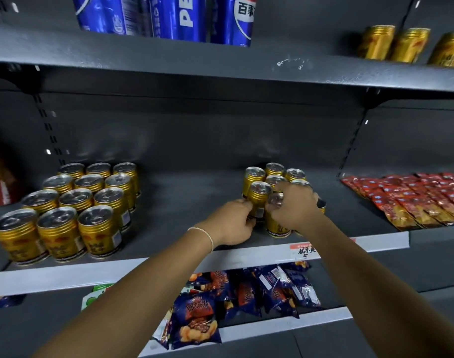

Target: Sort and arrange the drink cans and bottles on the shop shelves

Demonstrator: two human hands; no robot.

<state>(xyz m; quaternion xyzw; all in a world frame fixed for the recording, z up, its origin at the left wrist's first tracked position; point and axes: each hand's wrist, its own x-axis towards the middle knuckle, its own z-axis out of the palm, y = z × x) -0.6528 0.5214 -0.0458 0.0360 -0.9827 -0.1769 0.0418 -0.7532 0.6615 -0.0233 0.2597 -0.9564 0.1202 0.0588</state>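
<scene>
Several gold cans [275, 174] stand upright in a tight cluster on the middle shelf [189, 202], under and just beyond both hands. The left hand [233, 223] grips the corner can [259, 196] at the near left of the cluster, with fingers and thumb curled round its lower body. The right hand [295, 205] is clamped over the top of the front can [278, 224], fingers curled round its rim. That can stands just beside the corner can; whether the two touch cannot be told. The right hand hides part of the cluster, so no full count is possible. A thin bracelet [207, 235] sits on the left wrist.

Well to the left of the left hand, on the same shelf, a block of twelve gold cans [73, 202] stands in rows of three. To the right of the right hand lie overlapping red packets [414, 197]. Directly below the right forearm, a price label [304, 250] is fixed to the shelf's front strip.

Above the hands, the upper shelf [169, 63] carries blue Pepsi cans [169, 16] over the left hand. Three more gold tins [406, 45] stand up there, off to the right. Below both forearms, dark blue snack bags [236, 301] lie on the lower shelf.
</scene>
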